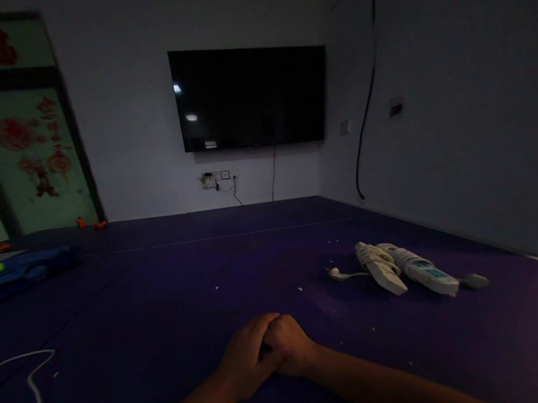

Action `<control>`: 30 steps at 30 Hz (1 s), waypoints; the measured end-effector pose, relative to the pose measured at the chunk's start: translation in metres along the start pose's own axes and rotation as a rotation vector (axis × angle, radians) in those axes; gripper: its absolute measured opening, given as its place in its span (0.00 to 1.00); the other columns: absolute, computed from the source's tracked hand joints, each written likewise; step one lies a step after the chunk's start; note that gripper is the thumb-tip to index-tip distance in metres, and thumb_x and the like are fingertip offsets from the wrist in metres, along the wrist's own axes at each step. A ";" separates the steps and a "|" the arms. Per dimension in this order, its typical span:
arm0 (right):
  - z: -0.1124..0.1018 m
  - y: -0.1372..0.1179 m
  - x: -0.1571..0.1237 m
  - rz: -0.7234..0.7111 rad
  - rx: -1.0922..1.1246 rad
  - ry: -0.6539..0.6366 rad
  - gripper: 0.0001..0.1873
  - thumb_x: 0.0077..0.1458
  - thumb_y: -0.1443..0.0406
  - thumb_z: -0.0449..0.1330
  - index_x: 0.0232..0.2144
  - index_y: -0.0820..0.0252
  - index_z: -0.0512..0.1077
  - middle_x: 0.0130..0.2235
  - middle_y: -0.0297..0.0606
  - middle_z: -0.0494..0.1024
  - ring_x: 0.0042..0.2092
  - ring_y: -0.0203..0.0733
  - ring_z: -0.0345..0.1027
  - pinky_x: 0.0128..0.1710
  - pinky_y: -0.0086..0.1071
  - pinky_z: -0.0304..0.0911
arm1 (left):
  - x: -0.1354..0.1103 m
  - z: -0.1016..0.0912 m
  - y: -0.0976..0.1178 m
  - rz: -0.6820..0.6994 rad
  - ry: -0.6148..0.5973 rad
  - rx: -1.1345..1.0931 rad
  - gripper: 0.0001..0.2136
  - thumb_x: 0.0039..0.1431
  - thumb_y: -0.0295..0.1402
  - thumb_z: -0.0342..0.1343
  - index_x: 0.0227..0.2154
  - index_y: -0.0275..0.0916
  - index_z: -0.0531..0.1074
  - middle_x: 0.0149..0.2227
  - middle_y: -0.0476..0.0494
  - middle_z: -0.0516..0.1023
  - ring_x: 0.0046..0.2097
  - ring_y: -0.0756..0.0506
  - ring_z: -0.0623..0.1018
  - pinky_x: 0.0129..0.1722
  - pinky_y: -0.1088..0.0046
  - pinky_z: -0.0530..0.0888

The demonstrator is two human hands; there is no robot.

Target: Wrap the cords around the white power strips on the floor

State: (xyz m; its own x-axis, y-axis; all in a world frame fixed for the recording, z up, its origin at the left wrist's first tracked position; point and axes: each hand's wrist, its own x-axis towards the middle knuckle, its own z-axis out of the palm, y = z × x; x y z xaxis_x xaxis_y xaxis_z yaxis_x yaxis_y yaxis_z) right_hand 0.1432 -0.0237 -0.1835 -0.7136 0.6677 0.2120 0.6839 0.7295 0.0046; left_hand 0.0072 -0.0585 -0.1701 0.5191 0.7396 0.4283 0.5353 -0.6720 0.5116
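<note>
My two hands are clasped together low in the middle of the head view, over the purple surface (pixel 164 311). My left hand (pixel 245 360) wraps round my right hand, its thumb lying across the front. My right hand (pixel 293 343) is closed inside that grip, and most of its fingers are hidden, so I cannot see whether anything is in them. Ahead to the right lie two white power strips (pixel 385 273) with cords wound round them. A white plug (pixel 335 274) on a cord lies just left of them. Neither hand touches these.
On the left are a white cable (pixel 32 385) and a blue cloth-like heap (pixel 30 265). Small orange objects (pixel 99 225) lie by the door (pixel 33 149). A television (pixel 253 96) hangs on the back wall above wall sockets (pixel 224 175). A black cable (pixel 369 95) runs down the right wall.
</note>
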 end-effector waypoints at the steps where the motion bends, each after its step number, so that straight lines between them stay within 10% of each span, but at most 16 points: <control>1: 0.000 0.000 0.000 0.002 -0.001 0.002 0.10 0.47 0.64 0.55 0.29 0.61 0.75 0.31 0.40 0.80 0.31 0.41 0.72 0.25 0.28 0.57 | 0.000 0.000 0.000 0.002 0.001 0.002 0.27 0.56 0.50 0.47 0.53 0.38 0.61 0.52 0.38 0.72 0.52 0.42 0.71 0.52 0.64 0.67; 30: 0.002 0.000 0.000 -0.011 -0.024 0.026 0.09 0.46 0.65 0.56 0.29 0.61 0.76 0.30 0.40 0.80 0.30 0.42 0.73 0.24 0.28 0.55 | -0.002 0.002 -0.001 0.022 0.024 0.026 0.26 0.56 0.50 0.48 0.54 0.40 0.61 0.52 0.39 0.72 0.52 0.42 0.72 0.52 0.64 0.67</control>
State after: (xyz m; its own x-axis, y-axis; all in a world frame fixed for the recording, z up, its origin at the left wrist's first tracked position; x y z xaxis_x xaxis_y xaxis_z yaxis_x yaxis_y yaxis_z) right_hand 0.1433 -0.0234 -0.1859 -0.7173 0.6550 0.2375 0.6796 0.7330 0.0309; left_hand 0.0067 -0.0587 -0.1728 0.5149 0.7249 0.4577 0.5411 -0.6889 0.4823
